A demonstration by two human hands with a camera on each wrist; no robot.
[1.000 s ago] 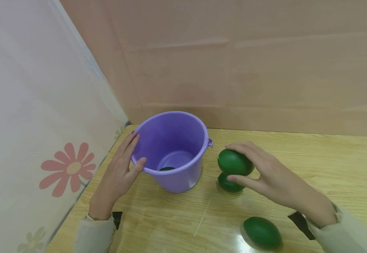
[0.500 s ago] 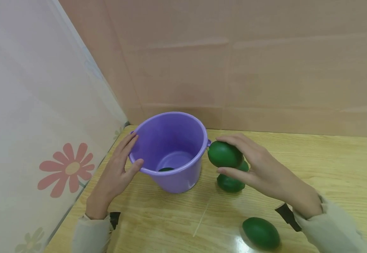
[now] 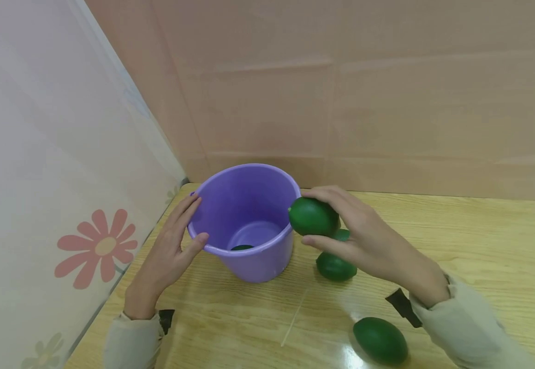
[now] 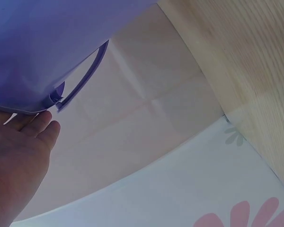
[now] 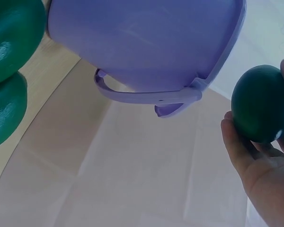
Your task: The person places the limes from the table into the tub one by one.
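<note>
My right hand (image 3: 359, 230) grips a dark green lime (image 3: 313, 216), thumb below and fingers over the top, at the right rim of the purple bucket (image 3: 260, 266). In the right wrist view the held lime (image 5: 262, 104) stands out past the bucket's rim, between thumb and fingers. My left hand (image 3: 168, 251) rests at the bucket's left rim, fingers and thumb extended and spread. The left wrist view has its fingertips (image 4: 47, 124) right at the rim, near the handle joint. Inside the bucket, part of a green fruit (image 3: 242, 247) shows above the near rim.
Two more limes lie right of the bucket: a nearer lime (image 3: 336, 267) and one behind it (image 3: 342, 234), partly hidden by my right hand. Another lime (image 3: 380, 341) lies near the front of the wooden table (image 3: 230, 328). A flowered sheet (image 3: 106, 128) hangs at the left.
My right hand has carried the lime left and slightly up, from above the other limes to the bucket's right rim. The left hand and the bucket stay almost in place.
</note>
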